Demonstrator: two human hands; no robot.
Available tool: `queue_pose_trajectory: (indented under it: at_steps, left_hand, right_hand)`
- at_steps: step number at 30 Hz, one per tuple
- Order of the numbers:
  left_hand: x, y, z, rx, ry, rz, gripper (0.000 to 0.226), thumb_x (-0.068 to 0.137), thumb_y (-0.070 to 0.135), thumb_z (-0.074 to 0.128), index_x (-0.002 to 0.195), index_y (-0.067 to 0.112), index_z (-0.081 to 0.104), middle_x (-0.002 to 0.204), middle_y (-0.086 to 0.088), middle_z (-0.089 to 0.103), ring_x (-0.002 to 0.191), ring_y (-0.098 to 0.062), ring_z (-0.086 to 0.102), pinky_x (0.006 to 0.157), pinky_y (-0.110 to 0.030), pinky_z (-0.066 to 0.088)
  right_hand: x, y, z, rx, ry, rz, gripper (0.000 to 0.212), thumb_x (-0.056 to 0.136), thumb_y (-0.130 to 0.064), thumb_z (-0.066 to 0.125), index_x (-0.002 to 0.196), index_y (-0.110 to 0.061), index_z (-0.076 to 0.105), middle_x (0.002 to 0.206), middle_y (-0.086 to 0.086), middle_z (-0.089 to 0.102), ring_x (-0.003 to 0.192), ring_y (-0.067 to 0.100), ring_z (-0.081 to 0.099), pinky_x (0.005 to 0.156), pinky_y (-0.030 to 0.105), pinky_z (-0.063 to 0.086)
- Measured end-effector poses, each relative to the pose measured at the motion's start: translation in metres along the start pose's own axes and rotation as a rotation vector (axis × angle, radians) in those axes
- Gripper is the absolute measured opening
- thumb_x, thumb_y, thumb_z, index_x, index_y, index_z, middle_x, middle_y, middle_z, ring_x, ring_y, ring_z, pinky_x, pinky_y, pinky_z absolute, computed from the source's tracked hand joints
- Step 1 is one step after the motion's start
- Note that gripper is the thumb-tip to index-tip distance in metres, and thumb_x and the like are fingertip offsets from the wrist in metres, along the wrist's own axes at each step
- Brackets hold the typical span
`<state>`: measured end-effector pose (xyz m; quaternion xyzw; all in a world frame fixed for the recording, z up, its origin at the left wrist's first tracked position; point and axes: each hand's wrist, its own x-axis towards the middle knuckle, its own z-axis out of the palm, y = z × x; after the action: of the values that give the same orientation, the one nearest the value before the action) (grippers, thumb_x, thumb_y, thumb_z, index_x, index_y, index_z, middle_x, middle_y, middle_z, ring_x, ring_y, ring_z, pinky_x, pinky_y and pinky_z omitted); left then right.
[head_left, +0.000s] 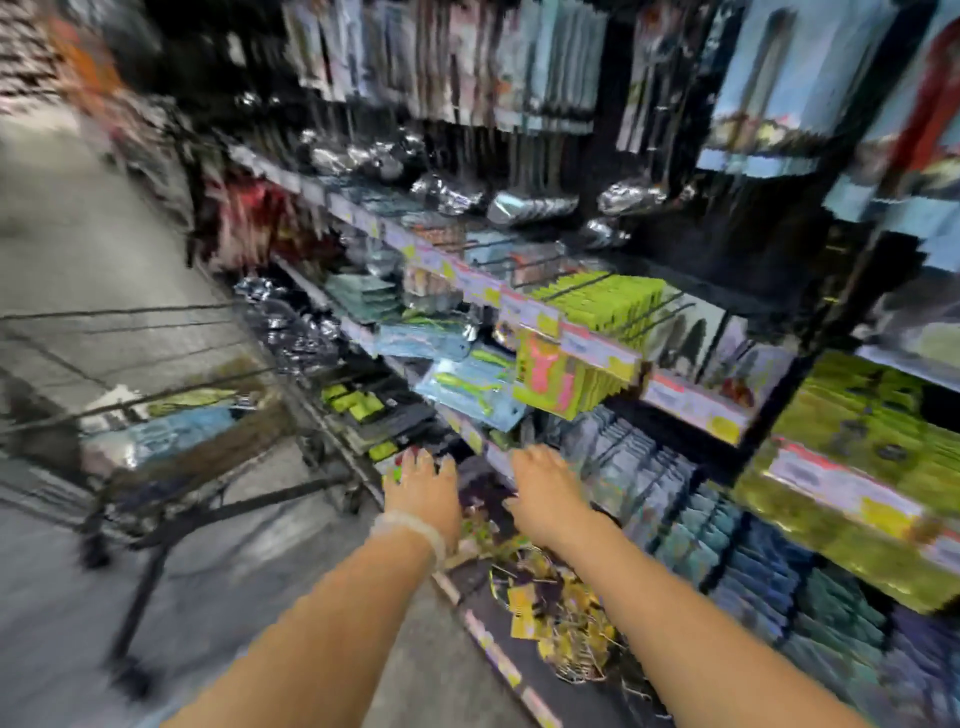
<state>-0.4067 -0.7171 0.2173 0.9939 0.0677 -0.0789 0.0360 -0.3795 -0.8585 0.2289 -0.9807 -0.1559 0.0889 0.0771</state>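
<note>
The frame is heavily blurred. Both my arms reach forward toward a low store shelf. My left hand (423, 488), with a pale band on its wrist, is stretched out over the shelf edge, its fingers extended. My right hand (545, 493) reaches beside it over a pile of small yellow and dark packets (550, 608) lying on the bottom shelf. Whether either hand touches or holds anything is too blurred to tell.
A wire shopping cart (171, 415) with blue and white packages inside stands on the left in the grey aisle. Shelves (597, 348) with price strips carry green, blue and pink packets. Shiny metal utensils (524, 205) hang above. Stacks of blue packets (753, 561) fill the lower right.
</note>
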Motion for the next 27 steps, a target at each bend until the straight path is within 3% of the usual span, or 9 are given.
queue_pose_trajectory:
  at_steps: [12, 18, 21, 24, 27]
  left_hand:
    - [0.026, -0.261, -0.048, -0.089, -0.003, -0.442, 0.065, 0.095, 0.028, 0.047, 0.149, 0.016, 0.014, 0.158, -0.012, 0.010, 0.147, -0.032, 0.005, 0.118, -0.051, 0.012]
    - [0.068, -0.335, -0.043, -0.080, 0.031, -0.565, 0.065, 0.087, 0.026, 0.057, 0.143, 0.015, 0.026, 0.152, -0.013, 0.024, 0.144, -0.033, 0.014, 0.117, -0.051, 0.017]
    - [0.111, -0.367, -0.049, -0.080, 0.055, -0.596, 0.063, 0.088, 0.020, 0.054, 0.144, 0.016, 0.025, 0.154, -0.013, 0.021, 0.145, -0.032, 0.012, 0.117, -0.051, 0.015]
    - [0.161, -0.400, -0.058, -0.088, 0.035, -0.634, 0.064, 0.091, 0.023, 0.052, 0.147, 0.016, 0.020, 0.157, -0.013, 0.015, 0.146, -0.032, 0.008, 0.118, -0.052, 0.013]
    - [0.210, -0.436, -0.071, -0.066, 0.065, -0.669, 0.062, 0.091, 0.033, 0.053, 0.144, 0.016, 0.025, 0.153, -0.012, 0.024, 0.143, -0.032, 0.017, 0.117, -0.051, 0.017]
  right_hand:
    - [0.142, -0.247, 0.008, -0.076, -0.073, -0.427, 0.049, 0.087, -0.032, 0.058, 0.129, -0.014, 0.040, 0.135, 0.010, 0.044, 0.129, 0.031, 0.037, 0.107, 0.041, 0.035]
    - [0.217, -0.315, 0.023, -0.118, -0.130, -0.545, 0.059, 0.088, -0.034, 0.058, 0.138, -0.013, 0.034, 0.141, 0.011, 0.039, 0.132, 0.031, 0.034, 0.110, 0.042, 0.032]
    - [0.270, -0.342, 0.022, -0.118, -0.145, -0.583, 0.060, 0.089, -0.033, 0.058, 0.139, -0.012, 0.032, 0.145, 0.012, 0.036, 0.135, 0.032, 0.032, 0.112, 0.043, 0.031]
    - [0.332, -0.370, 0.014, -0.105, -0.154, -0.617, 0.061, 0.090, -0.029, 0.058, 0.142, -0.011, 0.031, 0.146, 0.011, 0.035, 0.135, 0.030, 0.031, 0.113, 0.042, 0.029]
    - [0.396, -0.397, 0.004, -0.109, -0.154, -0.635, 0.054, 0.090, -0.027, 0.057, 0.137, -0.012, 0.035, 0.141, 0.012, 0.039, 0.131, 0.031, 0.035, 0.109, 0.042, 0.032]
